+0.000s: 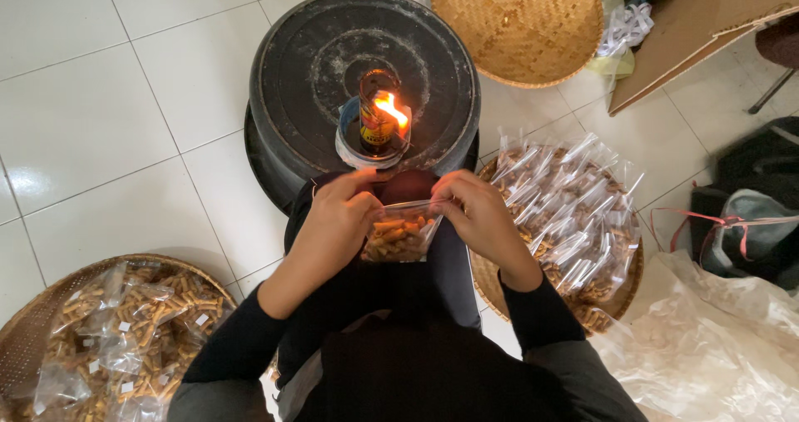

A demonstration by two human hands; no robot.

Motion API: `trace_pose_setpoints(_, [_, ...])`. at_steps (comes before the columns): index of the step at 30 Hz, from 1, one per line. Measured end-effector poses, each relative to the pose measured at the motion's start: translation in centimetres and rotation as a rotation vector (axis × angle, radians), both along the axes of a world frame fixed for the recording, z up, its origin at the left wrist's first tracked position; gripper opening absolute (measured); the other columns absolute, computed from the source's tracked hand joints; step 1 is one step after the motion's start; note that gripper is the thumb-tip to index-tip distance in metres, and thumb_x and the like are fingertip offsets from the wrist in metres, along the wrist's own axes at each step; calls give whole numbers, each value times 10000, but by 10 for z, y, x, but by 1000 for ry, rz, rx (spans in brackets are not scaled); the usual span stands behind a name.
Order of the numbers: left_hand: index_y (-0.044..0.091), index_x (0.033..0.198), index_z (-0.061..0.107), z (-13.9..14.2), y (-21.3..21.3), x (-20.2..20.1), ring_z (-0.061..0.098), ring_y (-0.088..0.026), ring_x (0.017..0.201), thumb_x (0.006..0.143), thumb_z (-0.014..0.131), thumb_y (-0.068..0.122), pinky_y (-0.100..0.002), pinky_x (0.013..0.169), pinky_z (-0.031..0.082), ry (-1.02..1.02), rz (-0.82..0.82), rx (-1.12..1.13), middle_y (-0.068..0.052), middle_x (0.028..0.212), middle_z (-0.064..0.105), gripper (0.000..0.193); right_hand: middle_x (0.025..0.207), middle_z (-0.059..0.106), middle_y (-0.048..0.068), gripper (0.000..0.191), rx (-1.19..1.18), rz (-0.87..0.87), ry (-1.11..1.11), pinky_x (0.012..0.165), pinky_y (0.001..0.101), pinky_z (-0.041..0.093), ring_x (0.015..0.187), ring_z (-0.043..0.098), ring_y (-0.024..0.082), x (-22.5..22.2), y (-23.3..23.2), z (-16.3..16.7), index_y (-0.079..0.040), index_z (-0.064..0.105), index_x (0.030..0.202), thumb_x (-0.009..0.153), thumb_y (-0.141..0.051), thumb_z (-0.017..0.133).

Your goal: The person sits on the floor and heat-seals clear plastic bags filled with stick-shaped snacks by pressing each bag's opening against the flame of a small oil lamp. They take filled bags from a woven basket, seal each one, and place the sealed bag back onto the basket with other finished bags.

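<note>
Both hands hold one small clear plastic bag of brown stick snacks [399, 235] over my lap. My left hand [333, 222] pinches its top left corner and my right hand [481, 215] pinches its top right corner. Just beyond the bag, a small lamp with a burning flame [381, 122] stands on an upturned black round basin [316, 64]. The bag's top edge is a little below and in front of the flame.
A woven tray [620, 293] at the right holds several filled clear bags [570, 214]. Another woven tray [29, 330] at the lower left holds loose snacks and bags. An empty woven tray [516, 22], cardboard [691, 31], a dark bag [757, 214] and clear plastic sheeting [716, 339] lie to the right.
</note>
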State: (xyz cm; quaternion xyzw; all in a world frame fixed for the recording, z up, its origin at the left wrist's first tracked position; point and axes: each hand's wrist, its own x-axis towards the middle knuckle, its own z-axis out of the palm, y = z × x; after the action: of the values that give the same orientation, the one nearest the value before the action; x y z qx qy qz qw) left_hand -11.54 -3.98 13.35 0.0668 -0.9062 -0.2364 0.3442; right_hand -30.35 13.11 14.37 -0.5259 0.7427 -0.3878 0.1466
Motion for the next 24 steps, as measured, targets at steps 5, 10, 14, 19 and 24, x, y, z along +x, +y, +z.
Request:
trace_pose_setpoints(5, [53, 1057, 746, 9, -12, 3, 732, -291, 733, 835, 752, 162, -371, 659, 556, -350, -80, 367, -120, 819, 753, 248, 876, 748, 28, 118, 88, 98, -444, 726, 257, 579, 829, 741, 103, -16, -4, -9, -23, 723, 1017, 907, -61, 710])
trace_pose_setpoints(10, [86, 1042, 786, 14, -22, 4, 753, -258, 723, 809, 780, 191, -345, 667, 574, -396, -128, 413, -108, 851, 767, 256, 868, 715, 77, 149, 129, 229, -410, 729, 268, 548, 834, 696, 132, -34, -8, -23, 14, 775, 1028, 887, -33, 766])
trace_pose_setpoints(14, [105, 1047, 780, 12, -34, -5, 771, -219, 729, 817, 762, 214, -333, 687, 580, -507, -205, 500, -73, 816, 784, 255, 869, 760, 65, 116, 166, 259, -509, 736, 259, 575, 831, 725, 121, -41, -14, -31, 20, 749, 1006, 914, -51, 749])
trace_pose_setpoints(19, [87, 995, 771, -2, -33, -21, 754, -225, 745, 775, 817, 282, -333, 677, 561, -546, -216, 427, -82, 819, 779, 298, 869, 769, 46, 128, 236, 296, -663, 704, 252, 592, 782, 735, 109, -49, -21, -34, 7, 731, 1006, 912, -78, 748])
trace_pose_setpoints(24, [61, 933, 776, -23, -32, -43, 752, -201, 727, 844, 778, 266, -322, 673, 557, -500, -221, 508, -84, 794, 772, 224, 848, 764, 32, 154, 373, 248, -593, 645, 234, 525, 744, 676, 80, -66, -27, -38, -6, 770, 1015, 905, -114, 774])
